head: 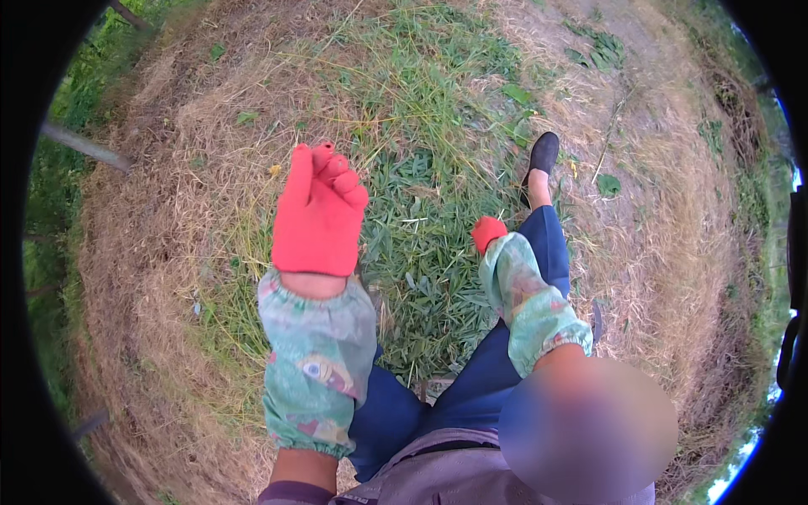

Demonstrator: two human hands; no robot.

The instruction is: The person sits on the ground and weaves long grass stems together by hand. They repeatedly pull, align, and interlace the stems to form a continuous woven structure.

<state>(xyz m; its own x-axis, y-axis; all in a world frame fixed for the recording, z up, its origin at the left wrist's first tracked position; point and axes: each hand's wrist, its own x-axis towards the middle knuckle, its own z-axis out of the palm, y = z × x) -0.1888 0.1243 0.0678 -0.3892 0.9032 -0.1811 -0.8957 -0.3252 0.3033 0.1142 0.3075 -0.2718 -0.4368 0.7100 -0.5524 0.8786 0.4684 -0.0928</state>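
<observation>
My left hand (320,214), in a red knit glove, is raised in front of me with the palm turned up towards the camera. Its fingers curl loosely, and nothing shows in it. My right hand (488,234) wears a red glove too. It hangs lower, near my right shin, and is mostly hidden behind a patterned green oversleeve (536,303); what its fingers do cannot be made out. Between my spread legs lies a heap of green leaves and grass (429,290), to the right of my left hand.
My right foot wears a dark slip-on shoe (544,151). Dry straw-coloured grass (170,240) covers the ground around. Loose green leaves (606,50) lie at the upper right. A slim trunk (88,146) stands at the left. A blurred oval hides the lower right.
</observation>
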